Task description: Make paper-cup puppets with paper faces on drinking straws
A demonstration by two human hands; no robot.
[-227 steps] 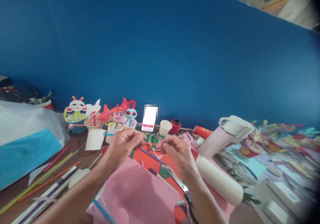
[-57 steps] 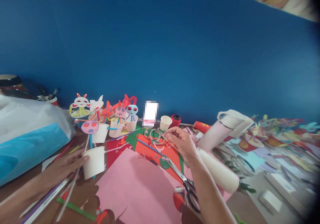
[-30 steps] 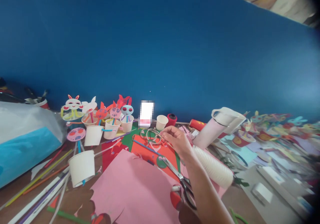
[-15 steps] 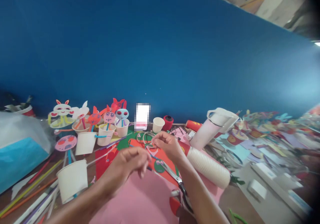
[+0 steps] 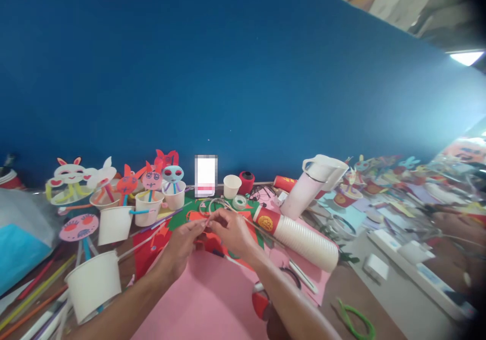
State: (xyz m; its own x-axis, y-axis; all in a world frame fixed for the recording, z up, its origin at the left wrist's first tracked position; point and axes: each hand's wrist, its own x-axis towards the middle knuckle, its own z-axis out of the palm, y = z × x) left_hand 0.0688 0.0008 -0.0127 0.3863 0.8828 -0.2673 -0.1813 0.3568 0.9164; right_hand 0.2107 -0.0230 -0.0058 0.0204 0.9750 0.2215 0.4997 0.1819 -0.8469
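My left hand [image 5: 182, 246] and my right hand [image 5: 232, 232] meet above the pink paper [image 5: 201, 299], fingertips pinched close together. A small pinkish piece shows between the fingertips, too small to name. Red and green paper cutouts [image 5: 182, 216] lie just behind and beneath the hands. The scissors lie partly hidden under my right forearm, and a roll of tape [image 5: 239, 202] sits behind my right hand.
Paper cups with animal-face figures [image 5: 150, 208] stand at the left. Right of my hands lie a stack of paper cups [image 5: 304, 239] and a white pitcher [image 5: 309, 183]. A green pipe cleaner [image 5: 357, 322] is at lower right; another person's hand [image 5: 451, 228] is at far right.
My hands have come together, with the right hand lower and the left fingers now pinched. The view has turned slightly right, and the scissors' blades no longer show where they did.
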